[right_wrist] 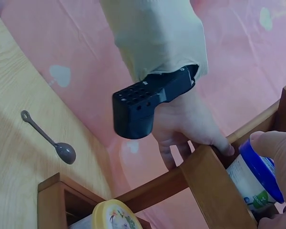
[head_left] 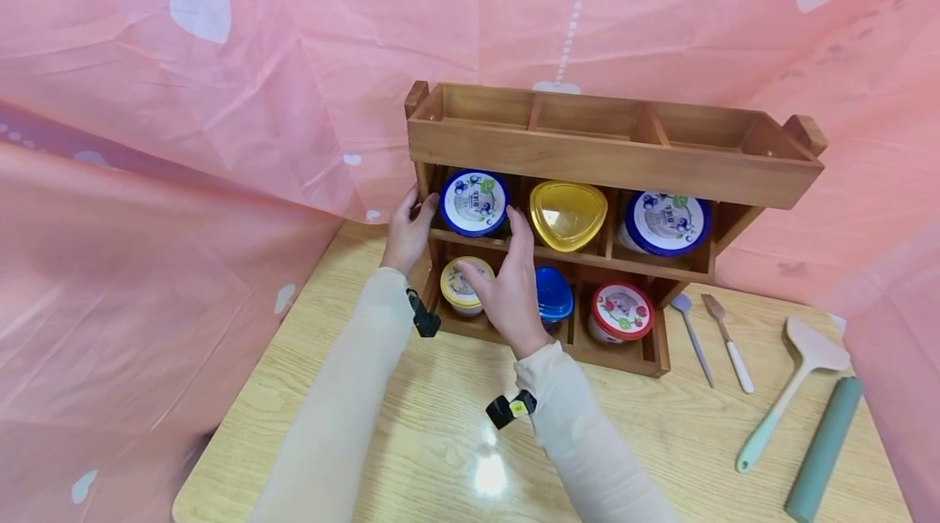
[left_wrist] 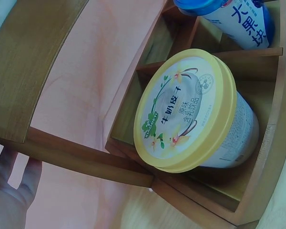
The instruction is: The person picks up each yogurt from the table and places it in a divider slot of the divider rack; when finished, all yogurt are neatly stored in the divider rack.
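Three-tier wooden rack (head_left: 609, 160) standing on a pale wood-grain table (head_left: 441, 458). The left hand (head_left: 408, 231) grips the rack's left upright. The right hand (head_left: 509, 286), fingers extended, touches the blue-lidded white tub (head_left: 473, 202) in the middle tier's left compartment, above a yellow-lidded round tub (head_left: 460, 285).

Head view looks down and forward over the table (head_left: 441, 441) at the whole wooden rack (head_left: 609, 156), mid-range. Left wrist view sits close at the rack's lower-left compartment, facing the yellow-lidded tub (left_wrist: 190, 112). Right wrist view looks close across the rack's left end. All 3 share that end.
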The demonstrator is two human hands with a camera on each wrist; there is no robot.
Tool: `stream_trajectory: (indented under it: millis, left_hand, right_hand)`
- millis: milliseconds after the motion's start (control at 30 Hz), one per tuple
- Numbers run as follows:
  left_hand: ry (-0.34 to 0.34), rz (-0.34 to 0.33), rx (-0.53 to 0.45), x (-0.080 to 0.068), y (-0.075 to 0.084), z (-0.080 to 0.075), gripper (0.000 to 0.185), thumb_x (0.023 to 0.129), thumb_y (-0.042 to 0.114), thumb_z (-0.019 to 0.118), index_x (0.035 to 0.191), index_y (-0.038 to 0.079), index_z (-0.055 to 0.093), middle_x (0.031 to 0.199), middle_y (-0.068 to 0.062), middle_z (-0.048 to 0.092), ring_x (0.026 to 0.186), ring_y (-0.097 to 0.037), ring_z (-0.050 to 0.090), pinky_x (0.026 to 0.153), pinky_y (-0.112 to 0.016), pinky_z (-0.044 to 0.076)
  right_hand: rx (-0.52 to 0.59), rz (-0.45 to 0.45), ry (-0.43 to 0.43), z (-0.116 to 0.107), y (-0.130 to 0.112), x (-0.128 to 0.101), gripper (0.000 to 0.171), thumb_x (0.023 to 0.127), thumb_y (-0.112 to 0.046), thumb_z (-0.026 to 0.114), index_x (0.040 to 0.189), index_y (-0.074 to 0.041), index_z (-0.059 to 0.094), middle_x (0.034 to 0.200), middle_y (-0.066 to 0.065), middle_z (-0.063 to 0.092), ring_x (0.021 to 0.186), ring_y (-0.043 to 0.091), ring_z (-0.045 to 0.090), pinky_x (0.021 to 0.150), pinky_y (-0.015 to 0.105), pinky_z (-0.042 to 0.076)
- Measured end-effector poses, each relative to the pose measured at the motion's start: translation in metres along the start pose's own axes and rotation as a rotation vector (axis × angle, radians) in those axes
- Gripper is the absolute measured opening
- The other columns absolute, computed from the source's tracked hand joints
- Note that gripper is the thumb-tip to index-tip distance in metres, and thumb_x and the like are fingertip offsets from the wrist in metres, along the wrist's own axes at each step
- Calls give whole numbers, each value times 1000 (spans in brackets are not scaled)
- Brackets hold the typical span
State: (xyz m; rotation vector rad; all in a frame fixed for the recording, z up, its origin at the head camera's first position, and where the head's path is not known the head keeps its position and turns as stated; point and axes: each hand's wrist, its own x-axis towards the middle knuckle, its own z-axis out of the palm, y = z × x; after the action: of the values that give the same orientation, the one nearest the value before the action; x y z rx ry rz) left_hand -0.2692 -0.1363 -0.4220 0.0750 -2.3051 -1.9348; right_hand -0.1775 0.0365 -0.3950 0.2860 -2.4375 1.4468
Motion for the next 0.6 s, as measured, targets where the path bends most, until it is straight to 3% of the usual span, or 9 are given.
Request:
stream_trajectory:
  millis: [200,400,600]
  left_hand:
    - [-4,2,-7,1,0,1,52,100,48,52,149,35,41,152,-1,46,138,-22,47,113,-41,41]
    - [-1,-18,-1,0,0,2,55,99,50,51,151,36,38,152,-1,46,137,-20,46,113,-38,41]
    - [-9,-25,-6,1,0,1,57,99,50,51,152,34,37,153,0,44,139,-20,45,113,-38,41]
  right_hand:
    - [33,-6,-27,-8,5,-19,92,84,-22,80,155,-13,22,161,9,20,146,24,30,118,41,33]
    - [51,-37,-29,-17,16,-42,83,84,-15,79,151,-8,30,156,12,29,142,27,35,114,48,38]
    - [31,-10,-38,-26,27,-58,76,87,-20,77,149,-8,35,153,12,35,138,30,41,110,51,42]
